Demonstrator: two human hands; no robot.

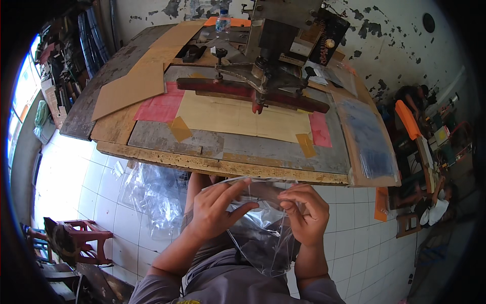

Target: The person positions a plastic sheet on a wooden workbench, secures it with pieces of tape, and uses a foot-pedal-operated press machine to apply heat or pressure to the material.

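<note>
A clear plastic sheet hangs between my two hands over my lap, just below the table's front edge. My left hand holds it near its upper edge, fingers stretched along the film and thumb apart from them. With thumb and fingertips together, my right hand pinches the sheet's upper right part. Beyond my hands, a press with a red-edged crossbar stands over a metal plate. Under the bar lies a pale yellow sheet with pink pieces at its sides and brown tape at its front corners.
A heap of clear plastic lies on the tiled floor at left, with a red stool nearer me. Cardboard and a bottle are on the table. A stack of clear film lies at its right. Other people are at far right.
</note>
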